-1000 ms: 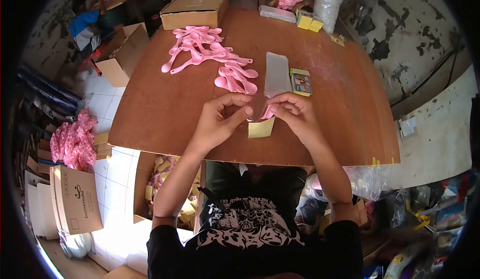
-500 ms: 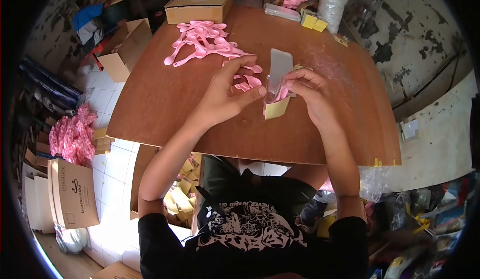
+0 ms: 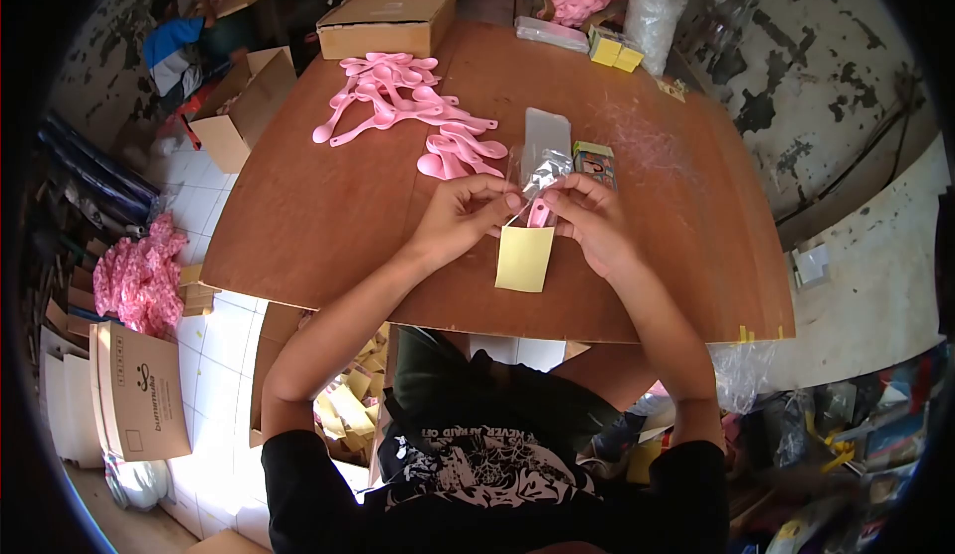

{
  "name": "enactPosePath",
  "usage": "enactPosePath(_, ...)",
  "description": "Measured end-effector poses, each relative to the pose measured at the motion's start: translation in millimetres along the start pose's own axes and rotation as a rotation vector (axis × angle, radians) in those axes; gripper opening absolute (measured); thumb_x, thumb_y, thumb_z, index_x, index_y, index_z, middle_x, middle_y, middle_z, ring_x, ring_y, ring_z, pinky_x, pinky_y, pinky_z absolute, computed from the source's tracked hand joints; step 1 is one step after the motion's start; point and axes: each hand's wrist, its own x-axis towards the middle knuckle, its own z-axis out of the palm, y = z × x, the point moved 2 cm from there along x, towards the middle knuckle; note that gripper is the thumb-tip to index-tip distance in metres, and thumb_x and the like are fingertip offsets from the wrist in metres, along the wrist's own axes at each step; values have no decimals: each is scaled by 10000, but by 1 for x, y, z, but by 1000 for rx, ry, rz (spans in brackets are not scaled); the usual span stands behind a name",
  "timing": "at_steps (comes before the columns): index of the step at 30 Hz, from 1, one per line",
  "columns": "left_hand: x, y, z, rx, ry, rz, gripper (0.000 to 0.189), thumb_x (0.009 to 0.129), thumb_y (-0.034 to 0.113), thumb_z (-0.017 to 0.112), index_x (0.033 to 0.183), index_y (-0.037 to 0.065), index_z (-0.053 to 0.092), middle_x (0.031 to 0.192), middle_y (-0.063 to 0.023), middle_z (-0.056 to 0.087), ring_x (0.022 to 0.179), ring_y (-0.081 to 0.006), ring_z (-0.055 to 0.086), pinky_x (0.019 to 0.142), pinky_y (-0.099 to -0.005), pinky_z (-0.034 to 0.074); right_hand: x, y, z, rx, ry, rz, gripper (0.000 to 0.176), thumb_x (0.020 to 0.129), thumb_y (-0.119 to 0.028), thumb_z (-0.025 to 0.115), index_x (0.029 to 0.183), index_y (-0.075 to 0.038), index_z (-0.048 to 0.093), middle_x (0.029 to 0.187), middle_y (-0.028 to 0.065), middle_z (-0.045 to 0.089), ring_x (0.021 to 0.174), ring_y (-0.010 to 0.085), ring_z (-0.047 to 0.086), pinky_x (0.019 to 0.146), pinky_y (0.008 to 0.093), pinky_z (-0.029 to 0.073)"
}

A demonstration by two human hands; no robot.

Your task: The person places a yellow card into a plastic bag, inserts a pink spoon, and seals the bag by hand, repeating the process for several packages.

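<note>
Clear plastic sleeve (image 3: 538, 178), with a pink plastic spoon (image 3: 537, 215) slid inside and a yellow card (image 3: 524, 258) at its lower end, is held just above the brown wooden table (image 3: 328, 206), over the middle of the near edge. Half a second ago the right hand alone held it farther out over the table, while the left hand lay spread by the nearer spoons. Now the left hand (image 3: 460, 218) has come back. Its thumb and forefinger are pinched on the sleeve's left edge, and the right hand (image 3: 589, 218) pinches the right edge. The card hangs flat toward the person.

I judge from this that the fetching is over and the spoon is in. With two hands on the sleeve's upper part, the work looks to be at the settling or closing of this one packet.

Counted:
- One packet is in the hands.
- One flat stack of empty clear sleeves (image 3: 548, 128) lies beyond it.
- One small printed box (image 3: 595, 162) sits just right of that stack.
- Loose pink spoons lie in two heaps: a small near heap (image 3: 460, 152) of about five, and a larger far heap (image 3: 393, 92), too overlapped to count but well over ten.
- One shut cardboard box (image 3: 386, 19) stands at the far edge.
- Two small yellow boxes (image 3: 615, 50) are near the far right corner.
</note>
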Motion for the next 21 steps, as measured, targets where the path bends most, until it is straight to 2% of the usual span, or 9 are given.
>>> enactPosePath(3, 3, -3, 3, 31, 23, -35, 205, 940, 150, 643, 1071, -7, 656, 890, -61, 709, 782, -90, 660, 635, -237, 563, -5, 4, -6, 19, -9, 19, 133, 909, -109, 669, 1020, -42, 636, 969, 46, 664, 898, 134, 650, 761, 314, 577)
enactPosePath(6, 3, -8, 4, 87, 52, -12, 197, 947, 143, 633, 1061, -15, 656, 857, -59, 710, 735, -91, 659, 646, -237, 567, -9, 8, -15, 34, -4, 21, 156, 907, -103, 671, 1041, -30, 638, 982, 57, 661, 888, 139, 652, 766, 319, 579)
enactPosePath(11, 5, -15, 1, 118, 65, -41, 224, 939, 143, 644, 1086, -26, 652, 892, -73, 714, 764, -95, 665, 651, -236, 567, -9, 15, -25, -21, -62, 4, 196, 904, -90, 671, 1075, -1, 634, 980, 78, 661, 855, 143, 653, 759, 311, 581)
enactPosePath(21, 9, -26, -7, 109, 85, -31, 239, 922, 126, 665, 1109, -23, 664, 934, -90, 718, 792, -117, 679, 667, -247, 583, 7, 30, -28, -27, -100, -130, 136, 906, -32, 649, 1031, 19, 654, 935, 85, 669, 836, 139, 655, 703, 281, 572)
